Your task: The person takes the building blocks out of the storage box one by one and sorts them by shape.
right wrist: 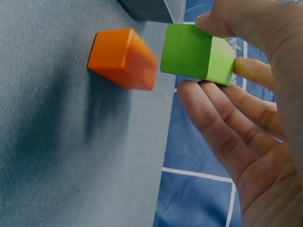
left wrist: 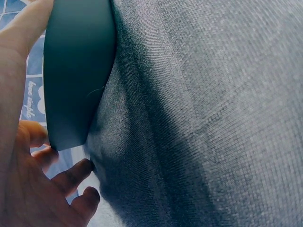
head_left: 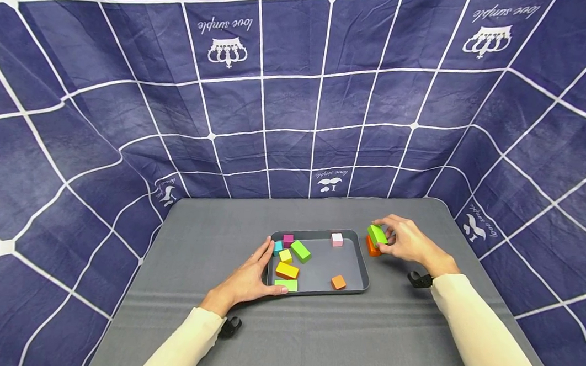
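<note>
I look out over a grey desk (head_left: 211,228), its woven top wrinkling on the near side of the tray (head_left: 325,265). Behind the tray and off to both sides of it, navy cloth (head_left: 297,106) hangs like walls, gridded in white and printed with crowns (head_left: 228,51) and upside-down "love simple" lettering (head_left: 225,26). Right of the tray, the right hand (head_left: 403,239) has a lime block (right wrist: 187,52) pinched between thumb and fingertips, the gap no wider than the block. Close by it I see the orange block (right wrist: 111,52) resting on the desk, just beside the tray's right wall; the right wrist view shows me the two apart. The left hand (head_left: 250,275) is loosely spread, fingers against the tray's left end and thumb along its near edge. Inside the tray, six coloured blocks (head_left: 287,270) crowd the left end, while a pink cube (head_left: 337,239) and an orange cube (head_left: 338,282) sit in its right half.
</note>
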### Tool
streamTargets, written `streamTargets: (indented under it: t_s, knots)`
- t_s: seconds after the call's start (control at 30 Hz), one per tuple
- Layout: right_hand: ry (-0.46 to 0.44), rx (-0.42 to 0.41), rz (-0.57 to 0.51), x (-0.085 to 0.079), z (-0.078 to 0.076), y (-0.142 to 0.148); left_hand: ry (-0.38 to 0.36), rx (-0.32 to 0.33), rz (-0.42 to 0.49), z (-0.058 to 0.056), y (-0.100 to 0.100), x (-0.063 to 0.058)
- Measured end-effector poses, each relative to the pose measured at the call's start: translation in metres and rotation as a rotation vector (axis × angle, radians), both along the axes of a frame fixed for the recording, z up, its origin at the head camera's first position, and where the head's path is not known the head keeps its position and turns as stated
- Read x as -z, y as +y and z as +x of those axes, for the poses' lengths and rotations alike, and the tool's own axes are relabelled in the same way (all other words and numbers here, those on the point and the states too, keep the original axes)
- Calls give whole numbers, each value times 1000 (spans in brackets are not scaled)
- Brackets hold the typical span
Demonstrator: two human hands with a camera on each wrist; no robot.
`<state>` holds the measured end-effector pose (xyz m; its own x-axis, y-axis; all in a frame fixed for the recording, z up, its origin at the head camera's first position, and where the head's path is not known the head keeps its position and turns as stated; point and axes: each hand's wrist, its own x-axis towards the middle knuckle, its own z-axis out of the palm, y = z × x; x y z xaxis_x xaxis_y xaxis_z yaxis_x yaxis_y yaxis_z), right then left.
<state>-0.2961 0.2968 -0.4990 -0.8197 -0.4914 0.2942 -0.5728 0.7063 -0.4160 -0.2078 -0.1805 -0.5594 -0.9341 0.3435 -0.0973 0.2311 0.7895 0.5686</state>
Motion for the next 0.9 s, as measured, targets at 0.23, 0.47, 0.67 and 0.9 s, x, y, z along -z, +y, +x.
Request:
streamTargets:
  t_s: [0.23,0.47,0.67,0.9]
  knots:
    - [24,22,8,5,-1,12,-5,4,-2,0,1,-1]
    - [26,46,22,9,-4,21,-2,3,7,0,0,-2]
    - [39,86,40,13,-5,27,0,6,2,1,0,-2]
    - [12,115,55,20,-6,33,5,10,5,1,0,-3]
